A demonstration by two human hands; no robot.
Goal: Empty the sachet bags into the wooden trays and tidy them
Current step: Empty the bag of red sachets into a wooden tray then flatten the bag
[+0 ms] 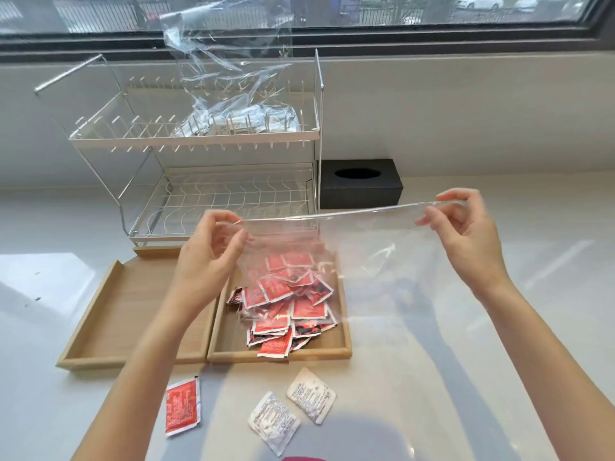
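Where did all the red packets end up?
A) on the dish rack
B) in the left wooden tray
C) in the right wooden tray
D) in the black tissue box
C: the pile of red sachets lies in the right wooden tray, while the left wooden tray holds none, and only one stray red sachet lies on the counter in front.

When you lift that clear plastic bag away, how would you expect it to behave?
The clear plastic bag probably stays floppy: it sags between the left hand and right hand. It looks empty now, so likely very light. Its glossy film may be slippery.
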